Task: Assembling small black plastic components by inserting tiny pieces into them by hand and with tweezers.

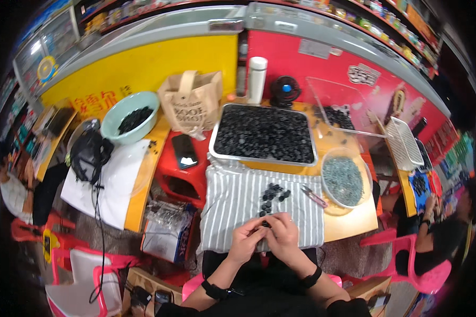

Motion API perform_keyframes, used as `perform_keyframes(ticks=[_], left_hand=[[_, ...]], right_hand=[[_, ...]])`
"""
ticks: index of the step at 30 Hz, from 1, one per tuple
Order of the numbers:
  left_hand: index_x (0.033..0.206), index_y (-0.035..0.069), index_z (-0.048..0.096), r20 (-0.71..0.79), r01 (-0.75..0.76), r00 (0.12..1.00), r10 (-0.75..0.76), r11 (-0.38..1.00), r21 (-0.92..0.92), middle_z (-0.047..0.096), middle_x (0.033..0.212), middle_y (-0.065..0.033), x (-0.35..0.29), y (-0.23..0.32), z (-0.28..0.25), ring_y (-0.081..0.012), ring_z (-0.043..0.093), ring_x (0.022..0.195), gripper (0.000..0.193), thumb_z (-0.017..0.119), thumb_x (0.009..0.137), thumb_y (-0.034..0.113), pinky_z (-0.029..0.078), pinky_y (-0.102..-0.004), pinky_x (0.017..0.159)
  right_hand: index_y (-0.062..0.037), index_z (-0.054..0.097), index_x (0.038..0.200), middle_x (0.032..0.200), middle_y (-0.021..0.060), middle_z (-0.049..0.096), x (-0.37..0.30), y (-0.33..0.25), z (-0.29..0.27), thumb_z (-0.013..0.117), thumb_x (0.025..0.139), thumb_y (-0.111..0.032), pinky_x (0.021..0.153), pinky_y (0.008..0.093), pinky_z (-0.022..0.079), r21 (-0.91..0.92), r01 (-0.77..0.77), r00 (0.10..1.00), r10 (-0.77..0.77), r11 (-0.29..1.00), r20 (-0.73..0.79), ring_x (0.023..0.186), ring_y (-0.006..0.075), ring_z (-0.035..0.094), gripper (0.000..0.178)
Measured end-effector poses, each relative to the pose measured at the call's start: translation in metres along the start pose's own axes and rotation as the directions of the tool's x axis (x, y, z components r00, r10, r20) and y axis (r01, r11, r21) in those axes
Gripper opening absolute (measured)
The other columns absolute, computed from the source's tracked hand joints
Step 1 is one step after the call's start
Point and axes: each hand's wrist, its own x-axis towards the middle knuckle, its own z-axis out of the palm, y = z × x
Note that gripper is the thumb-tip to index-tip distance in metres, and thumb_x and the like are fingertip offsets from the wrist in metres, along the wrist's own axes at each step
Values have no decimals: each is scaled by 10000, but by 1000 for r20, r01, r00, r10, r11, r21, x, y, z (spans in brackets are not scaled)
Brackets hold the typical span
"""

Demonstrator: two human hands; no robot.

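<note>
A: Item one, the hands?

B: Left hand (247, 239) and right hand (283, 236), at 6 o'clock of the view, fingertips meeting, both pinched on one small dark piece (266, 224) over the near edge of the striped cloth (232, 195). What the piece is cannot be told at this size.

A: Item two, stock nearest them?

B: A loose cluster of dark pieces (273, 196) on the cloth, at 12 o'clock from the hands, just beside them. Small pliers (314, 196) at 2 o'clock, lying on the cloth's right edge.

A: Item three, containers?

B: Metal tray (215, 138) full of dark pieces at 12 o'clock, its near rim touching the cloth's far edge. Clear round bowl (361, 174) of grey-green pieces at 2 o'clock, close to the right edge of the surface (349, 222). Pale green bowl (112, 120) at 10 o'clock, well apart.

A: Item four, open room?

B: Bare cloth to the left of the hands, at 9 to 11 o'clock. A strip of bare surface at 3 o'clock, between the cloth and the near right corner. Red stool (169, 174) with a phone (184, 151) sits past the cloth's left edge.
</note>
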Motion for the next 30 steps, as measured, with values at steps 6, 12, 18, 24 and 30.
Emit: perform_keyframes(ticks=[6, 12, 18, 24, 30], left_hand=[[1388, -17, 435, 68, -31, 997, 39, 994, -105, 646, 1054, -109, 1, -5, -8, -154, 630, 895, 500, 577, 909, -26, 500, -273, 798], [1328, -41, 483, 99, 28, 995, -9, 981, -193, 653, 1063, -172, -1, -7, -16, -210, 645, 892, 421, 567, 916, -21, 512, -311, 810], [1289, -34, 520, 143, 9, 990, 22, 977, -213, 656, 1036, -152, 5, -10, -14, -202, 652, 893, 360, 568, 934, 0, 522, -300, 815], [1144, -29, 592, 75, 47, 997, -27, 960, -277, 671, 958, -132, 6, -7, -18, -198, 654, 850, 219, 582, 931, 25, 509, -288, 760], [1099, -14, 599, 93, 42, 995, -18, 964, -264, 666, 930, -107, 6, -2, -13, -173, 644, 835, 168, 582, 936, 20, 497, -271, 757]], right_hand=[[-18, 614, 933, 864, 139, 600, 7, 8, -20, 709, 711, 52, 594, 326, 504, 150, 3, 997, -14, 989, 72, 711, 278, 624, 251], [-14, 643, 847, 736, 130, 631, 124, 59, -104, 611, 832, -51, 578, 333, 466, -144, -186, 976, 167, 972, -138, 629, 181, 601, 51], [22, 640, 928, 728, 87, 614, 222, 123, -151, 674, 786, -36, 639, 304, 479, -214, -122, 877, 4, 969, -481, 689, 172, 597, 158], [-14, 670, 933, 926, 140, 648, 132, 87, -68, 666, 788, -54, 707, 359, 516, 18, -93, 905, 77, 996, 419, 806, 249, 643, 150], [-52, 661, 941, 912, 156, 593, 80, 63, -25, 646, 713, -20, 753, 464, 493, -165, 125, 923, -54, 978, 380, 883, 370, 583, 231]])
